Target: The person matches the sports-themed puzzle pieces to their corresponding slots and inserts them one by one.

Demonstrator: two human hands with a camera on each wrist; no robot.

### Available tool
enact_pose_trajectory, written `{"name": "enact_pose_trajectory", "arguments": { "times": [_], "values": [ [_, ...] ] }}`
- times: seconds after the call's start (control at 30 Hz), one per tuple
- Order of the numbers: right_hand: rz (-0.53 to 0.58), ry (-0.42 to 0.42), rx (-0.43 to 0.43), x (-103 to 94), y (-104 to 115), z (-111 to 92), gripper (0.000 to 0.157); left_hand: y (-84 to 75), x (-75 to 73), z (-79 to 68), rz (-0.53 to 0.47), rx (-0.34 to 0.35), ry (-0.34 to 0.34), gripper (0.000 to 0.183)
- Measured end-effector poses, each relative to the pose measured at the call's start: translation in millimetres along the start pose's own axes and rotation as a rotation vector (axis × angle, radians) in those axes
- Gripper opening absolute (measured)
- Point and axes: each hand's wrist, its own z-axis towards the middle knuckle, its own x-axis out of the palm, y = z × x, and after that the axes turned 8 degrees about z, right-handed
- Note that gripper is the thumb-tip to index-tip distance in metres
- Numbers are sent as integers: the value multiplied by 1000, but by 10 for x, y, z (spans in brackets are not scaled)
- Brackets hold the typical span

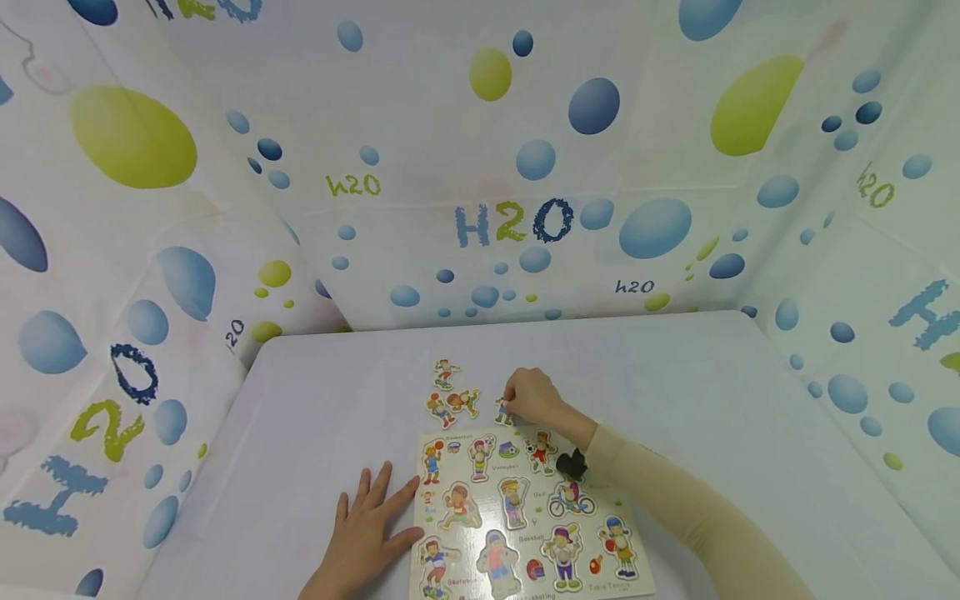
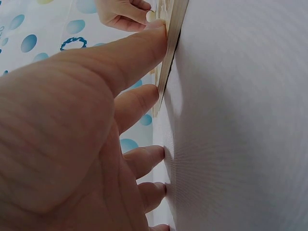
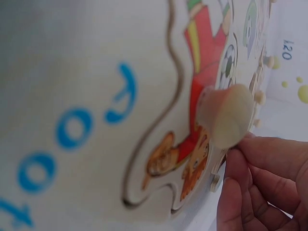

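A wooden knob puzzle board [image 1: 542, 512] with sports figures lies at the near middle of the table. My left hand [image 1: 367, 529] is spread flat at its left edge; in the left wrist view the thumb [image 2: 154, 41] presses on that edge and other fingertips rest on the tabletop. Just beyond the board's far edge, my right hand [image 1: 534, 397] pinches a small figure-shaped puzzle piece [image 1: 503, 413], partly hidden by the fingers. In the right wrist view, the knob [image 3: 226, 115] of the red-shirted football piece [image 3: 204, 62] stands in front of the right hand's fingertips.
Three loose figure pieces lie beyond the board: a skateboarder [image 1: 446, 374], a basketball figure [image 1: 440, 410] and another figure [image 1: 464, 402]. A dark object [image 1: 572, 465] overlaps the board under the right wrist. A bubble-patterned curtain [image 1: 420, 100] surrounds the white table [image 1: 330, 400].
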Motion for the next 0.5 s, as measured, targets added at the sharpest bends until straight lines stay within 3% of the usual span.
{"name": "enact_pose_trajectory", "arguments": {
  "times": [0.5],
  "values": [
    [-7,-8,17,-58,8,-16,7,-5,1,6,9,-8,0,68]
  ]
}}
